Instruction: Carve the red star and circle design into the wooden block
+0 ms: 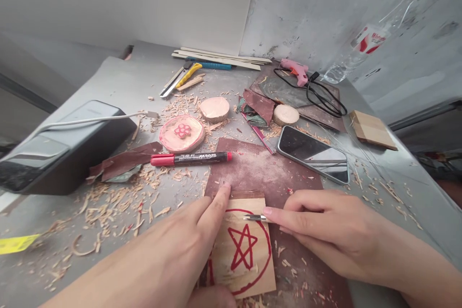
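Observation:
A square wooden board (243, 276) lies in front of me, marked with a red star inside a red circle. My left hand (187, 245) holds it along its left side, index finger at the top corner and thumb near the bottom edge. My right hand (317, 224) pinches a slim carving knife (254, 217) with a metal tip. That tip lies over the board's upper part, just above the star; whether it touches the wood I cannot tell. Under the board is a brown sandpaper sheet (260, 168). A red marker (191, 158), capped, lies beyond my left hand.
Wood slices (182, 134) and a phone (313, 154) lie farther back. At the left stands a dark box (68, 144) with a white cable. Utility knives (180, 77), a pink glue gun (296, 71) and a plastic bottle (371, 38) are behind. Shavings litter the grey table (119, 77).

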A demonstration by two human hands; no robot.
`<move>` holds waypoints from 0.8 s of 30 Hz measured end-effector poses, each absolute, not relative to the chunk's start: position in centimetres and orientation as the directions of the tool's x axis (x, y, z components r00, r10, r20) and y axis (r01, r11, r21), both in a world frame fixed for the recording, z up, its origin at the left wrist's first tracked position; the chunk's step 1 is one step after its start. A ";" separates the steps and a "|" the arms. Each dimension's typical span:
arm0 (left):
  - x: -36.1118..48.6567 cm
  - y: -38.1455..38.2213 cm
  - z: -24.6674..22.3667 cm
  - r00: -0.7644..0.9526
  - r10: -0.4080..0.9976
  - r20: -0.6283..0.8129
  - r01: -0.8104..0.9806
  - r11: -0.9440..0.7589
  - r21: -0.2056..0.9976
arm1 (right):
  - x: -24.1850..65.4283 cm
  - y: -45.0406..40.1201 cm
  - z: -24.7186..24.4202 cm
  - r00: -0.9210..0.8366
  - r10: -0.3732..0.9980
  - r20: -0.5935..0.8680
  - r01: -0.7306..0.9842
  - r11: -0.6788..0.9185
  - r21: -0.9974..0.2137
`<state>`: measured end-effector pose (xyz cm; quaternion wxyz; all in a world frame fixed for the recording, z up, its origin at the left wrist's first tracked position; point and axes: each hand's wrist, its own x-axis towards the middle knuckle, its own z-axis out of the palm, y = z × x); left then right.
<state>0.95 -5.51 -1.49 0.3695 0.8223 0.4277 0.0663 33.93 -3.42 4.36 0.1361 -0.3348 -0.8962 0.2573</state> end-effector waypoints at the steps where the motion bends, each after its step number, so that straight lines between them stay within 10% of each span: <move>1: 0.9 -5.5 -1.5 0.616 0.756 -0.222 0.665 -0.348 0.661 | 33.8 -3.5 4.2 -0.737 0.671 0.080 0.519 0.638 -0.569; 17: 1.4 -5.5 -1.3 0.612 0.765 -0.200 0.674 -0.373 0.638 | 33.9 -3.2 5.3 -0.672 0.727 0.140 0.506 0.589 -0.630; 24: 2.5 -4.1 0.5 0.588 0.803 -0.103 0.683 -0.424 0.594 | 33.0 -3.3 4.6 -0.426 0.878 -0.219 0.451 -0.004 -0.892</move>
